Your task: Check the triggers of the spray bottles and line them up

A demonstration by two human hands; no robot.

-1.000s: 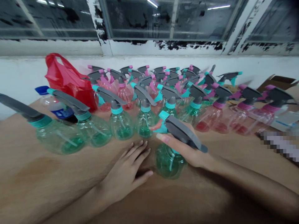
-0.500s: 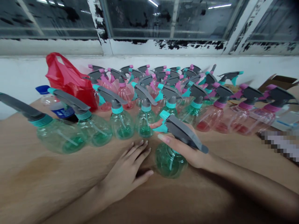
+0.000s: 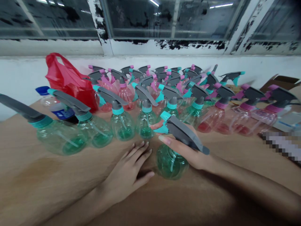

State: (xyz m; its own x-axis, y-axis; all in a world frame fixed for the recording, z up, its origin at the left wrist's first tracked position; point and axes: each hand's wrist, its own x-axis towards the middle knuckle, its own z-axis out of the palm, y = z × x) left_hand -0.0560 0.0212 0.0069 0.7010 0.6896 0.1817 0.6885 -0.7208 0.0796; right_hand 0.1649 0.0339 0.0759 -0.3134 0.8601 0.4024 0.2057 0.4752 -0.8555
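Note:
A green spray bottle (image 3: 172, 163) with a grey and teal trigger head stands near the middle of the table, a thin tube inside it. My right hand (image 3: 188, 152) is closed around its neck just below the spray head, with fingers partly hidden behind it. To the left of this bottle, my left hand (image 3: 133, 169) lies flat on the wooden table (image 3: 77, 185), palm down, fingers spread and holding nothing. Just beyond my fingertips stands another green spray bottle (image 3: 147, 124).
Several green spray bottles (image 3: 122, 125) and pink spray bottles (image 3: 218, 117) stand in rows towards the wall. At the left are a red plastic bag (image 3: 70, 83) and a blue-capped drink bottle (image 3: 62, 111). An open cardboard box (image 3: 279, 84) sits at the far right.

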